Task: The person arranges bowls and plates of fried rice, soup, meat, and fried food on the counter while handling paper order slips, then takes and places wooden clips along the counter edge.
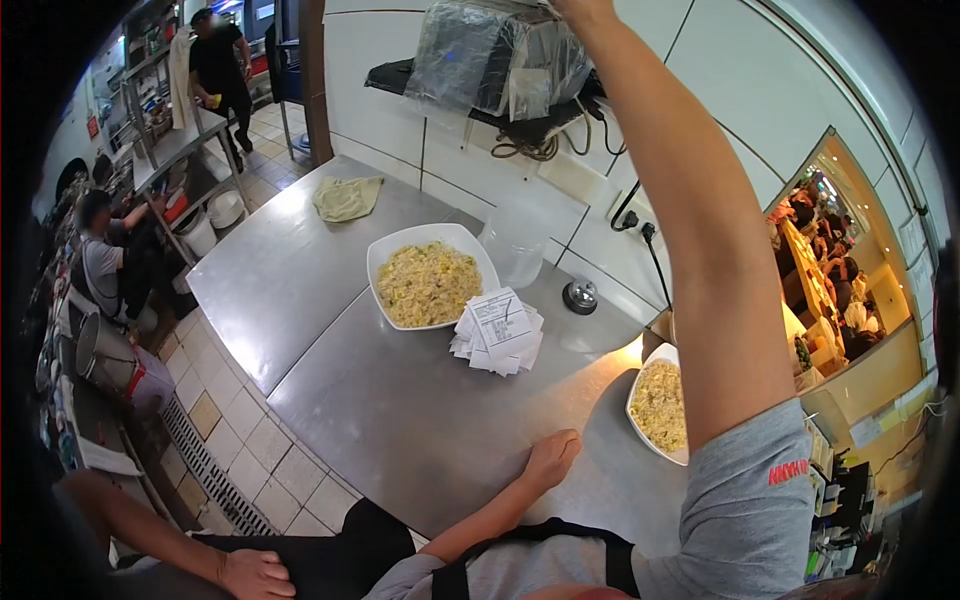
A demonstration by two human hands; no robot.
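My left hand [552, 458] rests in a fist on the steel counter [400, 410], with nothing showing in it. Raised across the right side, my right arm reaches to the top edge, where my right hand [583, 8] is mostly cut off beside a plastic-wrapped machine [530, 65] on a black wall shelf. A white bowl [472, 243] of fried rice stands on the counter. Paper slips [503, 325] lie piled against its lower right side. Another white bowl [668, 352] of fried rice is partly hidden behind my right arm.
A call bell [580, 296], a clear plastic container [515, 250] and a folded cloth [347, 198] are on the counter. Another person's hand [255, 575] rests at lower left. Two more people [220, 65] are at upper left. A wall opening [840, 270] shows a crowded room.
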